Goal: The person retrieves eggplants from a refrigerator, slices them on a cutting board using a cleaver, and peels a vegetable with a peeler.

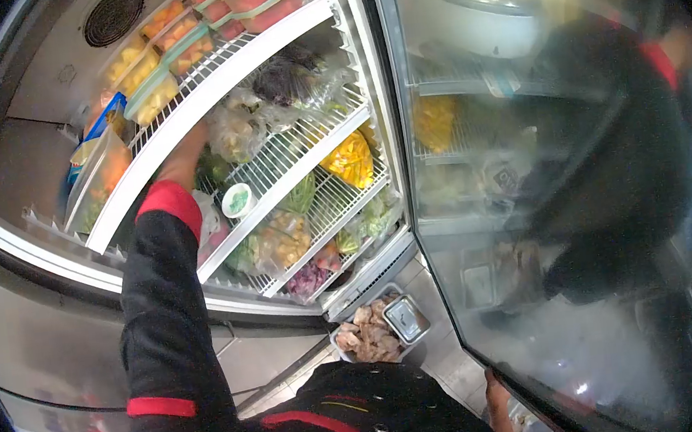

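Note:
My left hand [188, 155] reaches into the refrigerator below the upper shelf. The white shelf edge cuts across it and its fingers are hidden, so I cannot tell what they hold. Close by are bagged vegetables [236, 135] and a white round tub [237, 200] with something green on top. At the lower right, my right hand [497, 398] is at the edge of the open glass door [524, 222], its fingers closed around that edge and partly hidden.
Clear containers of cut fruit [175, 36] line the upper shelf [214, 86]. Lower racks hold a yellow bag [349, 161], a bag of light brown pieces [283, 241] and leafy greens [376, 217]. On the tiled floor stands a metal tray of raw meat pieces [367, 332] with a smaller metal pan [407, 319].

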`<state>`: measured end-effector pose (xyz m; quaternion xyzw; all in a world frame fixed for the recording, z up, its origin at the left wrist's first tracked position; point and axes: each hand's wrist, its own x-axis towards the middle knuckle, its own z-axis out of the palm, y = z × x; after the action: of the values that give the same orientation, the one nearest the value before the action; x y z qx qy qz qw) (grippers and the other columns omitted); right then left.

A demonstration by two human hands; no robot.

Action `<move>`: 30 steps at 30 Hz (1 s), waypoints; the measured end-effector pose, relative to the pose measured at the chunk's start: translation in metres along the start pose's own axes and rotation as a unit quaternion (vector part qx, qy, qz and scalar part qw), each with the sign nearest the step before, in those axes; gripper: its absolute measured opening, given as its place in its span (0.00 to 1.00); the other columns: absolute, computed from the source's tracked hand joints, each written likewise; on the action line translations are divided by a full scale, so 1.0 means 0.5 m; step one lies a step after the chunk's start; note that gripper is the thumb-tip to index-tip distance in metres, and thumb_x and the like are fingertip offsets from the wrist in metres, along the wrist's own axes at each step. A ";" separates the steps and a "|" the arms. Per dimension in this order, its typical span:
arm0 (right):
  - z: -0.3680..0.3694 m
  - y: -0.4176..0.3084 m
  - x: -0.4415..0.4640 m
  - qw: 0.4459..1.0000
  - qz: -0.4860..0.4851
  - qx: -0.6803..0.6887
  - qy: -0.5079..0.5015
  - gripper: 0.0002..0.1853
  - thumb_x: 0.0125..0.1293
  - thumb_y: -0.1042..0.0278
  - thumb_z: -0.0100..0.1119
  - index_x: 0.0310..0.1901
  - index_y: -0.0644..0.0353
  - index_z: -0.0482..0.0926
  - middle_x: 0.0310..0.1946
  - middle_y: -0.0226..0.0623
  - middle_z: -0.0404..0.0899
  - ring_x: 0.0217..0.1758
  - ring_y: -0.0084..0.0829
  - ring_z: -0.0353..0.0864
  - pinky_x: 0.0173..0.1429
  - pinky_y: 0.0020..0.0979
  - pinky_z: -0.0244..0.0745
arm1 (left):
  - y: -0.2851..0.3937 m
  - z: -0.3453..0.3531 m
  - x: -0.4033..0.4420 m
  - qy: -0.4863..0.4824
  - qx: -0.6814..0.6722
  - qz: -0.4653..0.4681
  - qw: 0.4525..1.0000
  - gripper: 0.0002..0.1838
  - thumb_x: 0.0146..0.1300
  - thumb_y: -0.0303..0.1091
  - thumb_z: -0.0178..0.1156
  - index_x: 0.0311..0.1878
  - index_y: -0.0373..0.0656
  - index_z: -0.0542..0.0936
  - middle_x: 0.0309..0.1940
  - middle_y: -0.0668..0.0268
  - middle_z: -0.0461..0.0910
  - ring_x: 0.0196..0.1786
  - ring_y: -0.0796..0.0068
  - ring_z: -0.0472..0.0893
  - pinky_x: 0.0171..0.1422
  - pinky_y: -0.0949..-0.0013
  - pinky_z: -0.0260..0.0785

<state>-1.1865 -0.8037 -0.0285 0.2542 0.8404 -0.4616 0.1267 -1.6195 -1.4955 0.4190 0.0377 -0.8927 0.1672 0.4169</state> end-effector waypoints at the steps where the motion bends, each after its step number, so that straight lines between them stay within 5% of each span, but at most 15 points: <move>1: 0.026 0.057 0.018 0.998 -0.021 0.038 0.035 0.15 0.65 0.67 0.70 0.49 0.63 0.78 0.43 0.36 0.77 0.49 0.38 0.73 0.62 0.37 0.67 | 0.040 0.014 0.007 -0.070 0.017 0.035 0.997 0.24 0.68 0.44 0.58 0.65 0.46 0.79 0.61 0.47 0.80 0.66 0.45 0.76 0.73 0.49 0.65; 3: 0.038 0.087 0.024 0.994 -0.039 0.072 0.067 0.13 0.65 0.68 0.70 0.46 0.63 0.78 0.41 0.34 0.75 0.46 0.36 0.73 0.60 0.37 0.68 | 0.102 0.033 0.008 -0.141 0.028 0.071 0.987 0.24 0.68 0.44 0.58 0.65 0.47 0.79 0.62 0.47 0.79 0.66 0.44 0.76 0.73 0.48 0.65; 5: 0.006 0.011 -0.006 0.988 -0.098 0.097 0.067 0.13 0.65 0.70 0.70 0.46 0.64 0.78 0.41 0.36 0.75 0.46 0.35 0.72 0.59 0.37 0.70 | 0.114 0.046 -0.015 -0.333 -0.063 0.158 0.928 0.21 0.68 0.45 0.56 0.55 0.41 0.83 0.60 0.49 0.80 0.63 0.45 0.78 0.67 0.50 0.69; 7: 0.004 0.038 0.007 0.993 -0.093 0.040 0.065 0.13 0.66 0.70 0.70 0.47 0.64 0.78 0.43 0.37 0.76 0.48 0.35 0.73 0.60 0.37 0.70 | 0.071 0.070 0.003 -0.413 -0.022 0.172 0.894 0.23 0.67 0.48 0.56 0.54 0.40 0.84 0.59 0.50 0.81 0.61 0.47 0.79 0.67 0.51 0.70; 9: 0.013 0.076 0.023 0.994 -0.083 -0.014 0.065 0.14 0.66 0.70 0.70 0.48 0.64 0.79 0.45 0.38 0.77 0.50 0.36 0.74 0.60 0.37 0.71 | 0.029 0.078 0.022 -0.491 0.127 0.191 0.841 0.25 0.61 0.38 0.57 0.62 0.45 0.81 0.61 0.46 0.79 0.63 0.45 0.79 0.71 0.46 0.68; 13: 0.029 0.039 0.010 0.993 -0.059 0.000 0.099 0.17 0.63 0.64 0.73 0.48 0.65 0.80 0.44 0.39 0.79 0.50 0.38 0.75 0.62 0.38 0.70 | 0.051 -0.028 0.022 -0.410 0.085 0.179 0.890 0.22 0.58 0.38 0.60 0.54 0.42 0.84 0.56 0.46 0.82 0.58 0.44 0.82 0.67 0.45 0.71; 15: 0.037 0.081 0.016 0.989 -0.068 0.063 0.113 0.26 0.64 0.45 0.68 0.48 0.63 0.79 0.43 0.44 0.79 0.50 0.47 0.76 0.58 0.48 0.68 | 0.061 -0.032 0.022 -0.358 0.087 0.150 0.918 0.22 0.56 0.38 0.61 0.53 0.42 0.85 0.54 0.47 0.83 0.57 0.45 0.83 0.67 0.45 0.72; 18: 0.038 0.104 0.028 0.993 -0.059 0.025 0.102 0.22 0.65 0.52 0.69 0.48 0.62 0.79 0.45 0.42 0.80 0.51 0.46 0.76 0.60 0.47 0.67 | 0.093 -0.049 0.022 -0.309 0.088 0.113 0.940 0.22 0.54 0.38 0.62 0.52 0.41 0.85 0.52 0.47 0.84 0.55 0.45 0.84 0.66 0.45 0.72; 20: 0.033 0.090 0.026 0.995 -0.050 0.022 0.085 0.20 0.65 0.54 0.70 0.48 0.62 0.79 0.45 0.42 0.80 0.51 0.44 0.76 0.60 0.46 0.67 | 0.147 -0.076 0.033 -0.412 0.116 0.107 0.897 0.22 0.51 0.38 0.65 0.51 0.43 0.85 0.48 0.50 0.86 0.52 0.47 0.85 0.64 0.45 0.74; 23: 0.028 0.065 0.015 0.992 -0.022 0.099 0.080 0.18 0.64 0.59 0.71 0.47 0.62 0.80 0.43 0.39 0.80 0.49 0.40 0.75 0.59 0.44 0.68 | 0.064 0.048 -0.017 -0.396 0.113 0.165 0.896 0.21 0.48 0.37 0.67 0.46 0.41 0.84 0.40 0.59 0.88 0.47 0.53 0.86 0.57 0.50 0.75; 24: 0.029 0.076 0.023 0.985 -0.016 0.147 0.087 0.16 0.61 0.69 0.72 0.47 0.63 0.80 0.45 0.35 0.80 0.50 0.37 0.77 0.62 0.39 0.69 | 0.060 0.044 -0.016 -0.396 0.113 0.166 0.896 0.21 0.48 0.37 0.67 0.46 0.41 0.84 0.40 0.59 0.88 0.47 0.53 0.86 0.57 0.50 0.75; 25: 0.032 0.064 0.020 0.976 -0.010 0.197 0.094 0.16 0.57 0.79 0.72 0.47 0.64 0.80 0.47 0.31 0.80 0.52 0.33 0.78 0.64 0.34 0.70 | 0.058 0.035 -0.011 -0.427 0.081 0.188 0.881 0.18 0.51 0.39 0.66 0.45 0.42 0.84 0.38 0.58 0.87 0.45 0.53 0.85 0.55 0.49 0.74; 27: 0.030 0.041 0.014 0.977 0.015 0.182 0.111 0.17 0.57 0.80 0.72 0.48 0.64 0.80 0.47 0.31 0.80 0.52 0.33 0.78 0.64 0.34 0.70 | 0.063 0.021 0.002 -0.455 0.048 0.212 0.863 0.15 0.55 0.40 0.65 0.44 0.44 0.84 0.37 0.58 0.86 0.43 0.53 0.85 0.54 0.49 0.74; 30: 0.037 0.047 0.011 0.974 0.008 0.192 0.123 0.18 0.56 0.80 0.73 0.48 0.64 0.80 0.47 0.32 0.80 0.53 0.33 0.78 0.65 0.34 0.70 | 0.067 0.017 0.019 -0.332 -0.006 0.127 0.935 0.15 0.64 0.40 0.59 0.48 0.43 0.84 0.45 0.50 0.86 0.49 0.47 0.85 0.56 0.46 0.76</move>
<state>-1.1789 -0.8074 -0.0576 0.3355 0.7433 -0.5782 -0.0246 -1.6387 -1.4659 0.4121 -0.0249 -0.9785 0.1915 0.0719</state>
